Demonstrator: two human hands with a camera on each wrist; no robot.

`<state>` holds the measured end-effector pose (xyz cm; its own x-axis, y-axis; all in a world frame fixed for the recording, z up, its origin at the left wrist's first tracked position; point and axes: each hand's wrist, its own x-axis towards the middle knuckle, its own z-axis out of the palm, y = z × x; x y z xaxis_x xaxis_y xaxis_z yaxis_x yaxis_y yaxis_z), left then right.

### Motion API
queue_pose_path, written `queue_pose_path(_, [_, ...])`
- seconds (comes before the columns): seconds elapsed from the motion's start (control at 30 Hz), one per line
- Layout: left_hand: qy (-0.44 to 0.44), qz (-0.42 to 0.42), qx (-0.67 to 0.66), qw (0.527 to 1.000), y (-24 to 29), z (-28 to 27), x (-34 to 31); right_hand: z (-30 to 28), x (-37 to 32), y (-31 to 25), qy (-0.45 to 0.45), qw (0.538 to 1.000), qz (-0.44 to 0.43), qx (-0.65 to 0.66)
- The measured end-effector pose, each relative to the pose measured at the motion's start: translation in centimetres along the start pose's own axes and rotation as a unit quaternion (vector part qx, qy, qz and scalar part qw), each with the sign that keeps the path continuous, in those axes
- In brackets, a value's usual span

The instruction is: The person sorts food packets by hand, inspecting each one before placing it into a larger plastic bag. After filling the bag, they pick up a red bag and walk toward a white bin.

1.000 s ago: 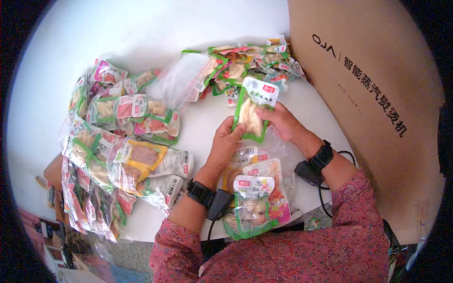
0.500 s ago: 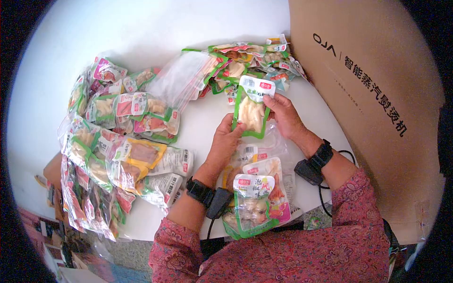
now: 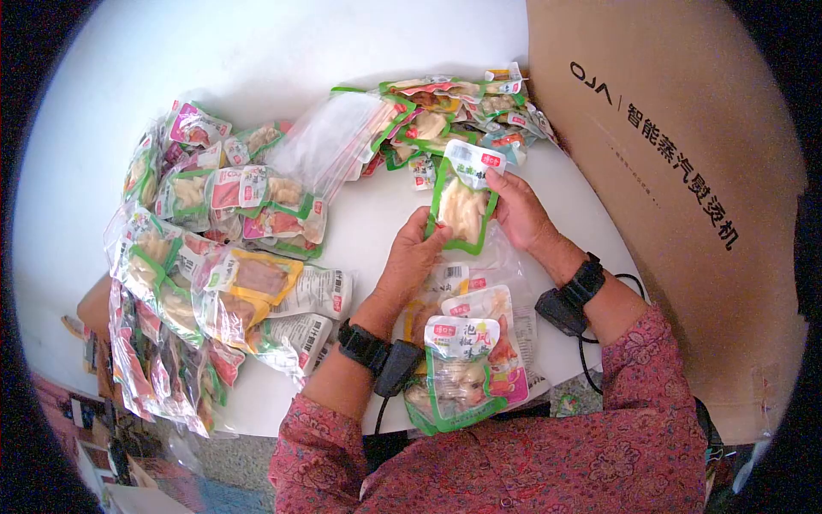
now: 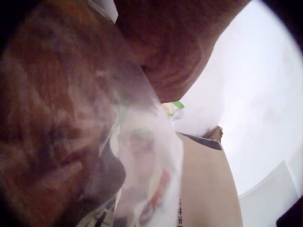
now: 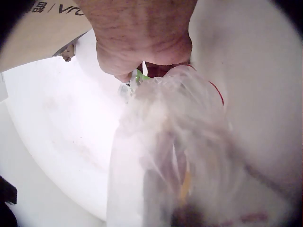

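Both hands hold one green-edged food packet [image 3: 463, 212] upright above the table in the head view. The left hand [image 3: 413, 257] pinches its lower left edge, thumb in front. The right hand [image 3: 524, 214] grips its upper right edge. Below them lies a clear bag [image 3: 501, 257] with packets in it, a green and white packet [image 3: 462, 368] on top at the near end. In the left wrist view the left hand [image 4: 165, 47] is partly seen past blurred plastic. The right wrist view shows the right hand [image 5: 144, 38] above the clear bag [image 5: 161, 113]; its fingertips are hidden.
Filled clear bags of packets [image 3: 231, 274] cover the left of the table [image 3: 231, 51]. Flat empty zip bags [image 3: 330, 141] lie at the centre back beside a heap of loose packets [image 3: 428, 127]. A large cardboard box [image 3: 668, 214] stands along the right side.
The right hand has shifted its hold from the packet's front to its upper right edge. The packet has dipped and moved slightly, staying between both hands.
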<state>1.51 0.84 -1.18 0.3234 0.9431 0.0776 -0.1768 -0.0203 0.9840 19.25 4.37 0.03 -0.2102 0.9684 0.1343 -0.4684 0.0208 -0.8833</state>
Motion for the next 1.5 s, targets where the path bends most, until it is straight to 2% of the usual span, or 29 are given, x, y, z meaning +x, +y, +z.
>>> queue_pose_path(0.07, [0.021,-0.012,0.013,1.0,0.6,0.5,-0.3,0.0,0.0,0.0,0.002,1.0,0.001,0.01])
queue_pose_path(0.2, [0.01,-0.026,0.04,0.999,0.6,0.2,-0.3,-0.2,0.2,0.0,-0.01,1.0,-0.004,0.03])
queue_pose_path(0.7, [0.004,-0.017,-0.021,1.0,0.3,0.3,-0.2,-0.2,0.1,0.0,-0.009,1.0,-0.014,0.014])
queue_pose_path(0.9, [-0.008,-0.029,0.037,0.999,0.7,0.2,-0.4,-0.4,0.0,0.0,-0.011,1.0,0.001,0.019])
queue_pose_path(1.1, [0.004,-0.024,-0.012,1.0,-0.2,0.3,0.0,-0.1,0.0,0.0,0.001,1.0,0.0,0.018])
queue_pose_path(1.17, [-0.024,0.006,0.022,0.999,-1.1,-0.5,0.6,-0.4,0.2,0.3,0.015,1.0,-0.005,-0.001])
queue_pose_path(1.23, [-0.006,0.029,0.061,0.998,-0.9,-0.4,0.2,-1.4,0.6,1.2,0.007,0.999,-0.005,-0.044])
queue_pose_path(1.3, [0.007,0.078,0.156,0.985,-1.8,-0.9,0.8,-0.6,0.3,0.6,-0.014,1.0,-0.008,-0.026])
queue_pose_path(1.37, [0.01,0.055,0.12,0.991,-1.6,-0.6,0.6,-0.2,-0.1,0.1,-0.012,1.0,0.014,-0.019])
queue_pose_path(1.43, [0.014,0.114,0.065,0.991,-2.0,-0.2,0.7,-0.5,0.1,0.4,-0.022,0.999,0.021,-0.016])
queue_pose_path(1.47, [0.025,0.115,0.068,0.991,-1.9,-0.6,0.5,-0.9,0.4,0.5,-0.014,1.0,0.02,-0.013])
queue_pose_path(1.5, [0.018,0.072,0.084,0.994,-1.2,-0.5,0.3,-0.9,0.5,0.6,-0.003,1.0,0.019,-0.011])
